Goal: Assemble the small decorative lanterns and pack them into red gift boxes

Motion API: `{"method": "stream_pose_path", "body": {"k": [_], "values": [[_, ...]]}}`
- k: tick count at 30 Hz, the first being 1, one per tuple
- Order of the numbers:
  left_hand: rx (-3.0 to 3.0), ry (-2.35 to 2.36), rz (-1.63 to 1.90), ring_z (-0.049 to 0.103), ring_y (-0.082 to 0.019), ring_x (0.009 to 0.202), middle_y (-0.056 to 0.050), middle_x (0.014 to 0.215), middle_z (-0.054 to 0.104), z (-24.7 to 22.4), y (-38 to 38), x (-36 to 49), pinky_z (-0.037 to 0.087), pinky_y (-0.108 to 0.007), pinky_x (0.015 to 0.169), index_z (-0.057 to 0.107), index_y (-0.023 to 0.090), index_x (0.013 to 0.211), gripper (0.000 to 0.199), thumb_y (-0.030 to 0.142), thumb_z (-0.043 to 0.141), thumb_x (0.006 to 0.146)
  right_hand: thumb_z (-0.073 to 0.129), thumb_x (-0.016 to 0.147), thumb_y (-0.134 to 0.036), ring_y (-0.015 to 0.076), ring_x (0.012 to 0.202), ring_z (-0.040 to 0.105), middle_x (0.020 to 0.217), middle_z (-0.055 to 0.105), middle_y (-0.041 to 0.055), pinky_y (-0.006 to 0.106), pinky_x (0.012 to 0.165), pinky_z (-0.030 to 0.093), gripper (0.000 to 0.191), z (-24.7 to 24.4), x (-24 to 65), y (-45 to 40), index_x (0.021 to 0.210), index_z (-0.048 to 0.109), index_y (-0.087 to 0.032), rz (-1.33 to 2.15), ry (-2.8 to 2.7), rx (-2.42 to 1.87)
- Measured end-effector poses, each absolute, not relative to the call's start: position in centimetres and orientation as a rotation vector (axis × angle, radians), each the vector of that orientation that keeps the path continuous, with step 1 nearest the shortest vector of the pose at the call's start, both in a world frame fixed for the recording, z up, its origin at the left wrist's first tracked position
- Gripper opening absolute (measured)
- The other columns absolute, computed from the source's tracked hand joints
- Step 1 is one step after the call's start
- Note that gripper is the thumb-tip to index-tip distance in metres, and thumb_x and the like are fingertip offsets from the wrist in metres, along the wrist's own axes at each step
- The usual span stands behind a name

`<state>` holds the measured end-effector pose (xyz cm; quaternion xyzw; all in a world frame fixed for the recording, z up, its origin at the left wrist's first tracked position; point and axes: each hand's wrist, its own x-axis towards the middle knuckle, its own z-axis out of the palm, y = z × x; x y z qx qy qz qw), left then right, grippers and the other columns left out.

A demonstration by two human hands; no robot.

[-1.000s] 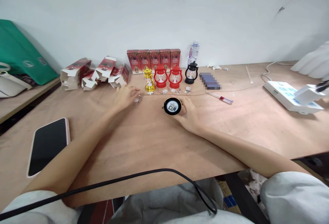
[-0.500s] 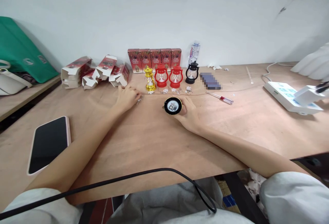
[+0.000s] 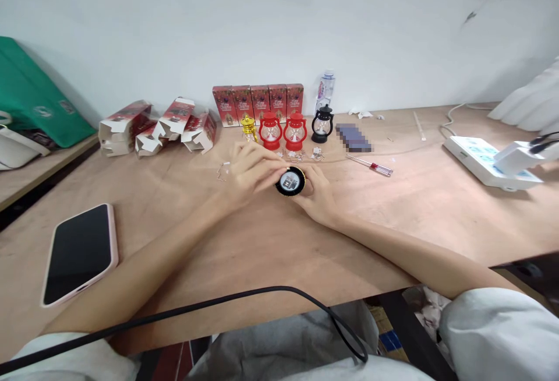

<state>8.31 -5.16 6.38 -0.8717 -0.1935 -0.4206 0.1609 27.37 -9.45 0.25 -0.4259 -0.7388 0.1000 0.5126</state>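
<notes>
Gripping black-rimmed round object (image 3: 290, 181) in right hand (image 3: 321, 198) over desk (image 3: 279, 253); holding left hand (image 3: 248, 172) at rim (image 3: 292, 193), cannot tell whether pinching anything.

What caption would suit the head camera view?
Right hand holding a black-rimmed round object, left hand at its edge, four small lanterns behind.

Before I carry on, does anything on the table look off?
The opened red boxes at left lie tumbled with flaps out, unlike the upright row of boxes; white scraps also lie loose near the wall.
</notes>
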Motion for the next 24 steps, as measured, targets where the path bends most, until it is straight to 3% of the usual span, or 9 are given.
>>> {"method": "stream_pose_path", "body": {"k": [6, 16, 24], "values": [[-2.515, -0.34, -1.137, 0.059, -0.013, 0.08, 0.005, 0.087, 0.073, 5.5, -4.8, 8.5, 0.034, -0.032, 0.074, 0.065, 0.026, 0.086, 0.01, 0.03, 0.057, 0.092, 0.072, 0.078, -0.027, 0.0253, 0.107, 0.058, 0.114, 0.065, 0.0066, 0.043, 0.094, 0.047, 0.04, 0.3, 27.3, -9.4, 0.114, 0.057, -0.025, 0.25, -1.763, -1.016], [-2.76, -0.436, -0.841, 0.057, -0.018, 0.09, -0.002, 0.095, 0.07, 7.6, -5.3, 8.1, 0.034, -0.035, 0.077, 0.068, 0.022, 0.084, 0.02, 0.031, 0.053, 0.093, 0.072, 0.078, -0.028, 0.0252, 0.107, 0.058, 0.115, 0.065, 0.006, 0.043, 0.091, 0.048, 0.04, 0.1, 27.4, -9.3, 0.115, 0.058, -0.027, 0.241, -1.76, -1.037], [-2.962, -0.731, -0.967, 0.055, -0.02, 0.094, -0.005, 0.095, 0.061, 7.7, -5.7, 8.8, 0.04, -0.038, 0.083, 0.066, 0.02, 0.077, 0.016, 0.031, 0.059, 0.086, 0.071, 0.079, -0.028, 0.0262, 0.11, 0.057, 0.117, 0.063, 0.0066, 0.046, 0.096, 0.047, 0.044, 0.3, 27.4, -9.5, 0.12, 0.056, -0.028, 0.19, -1.788, -1.068]]}}
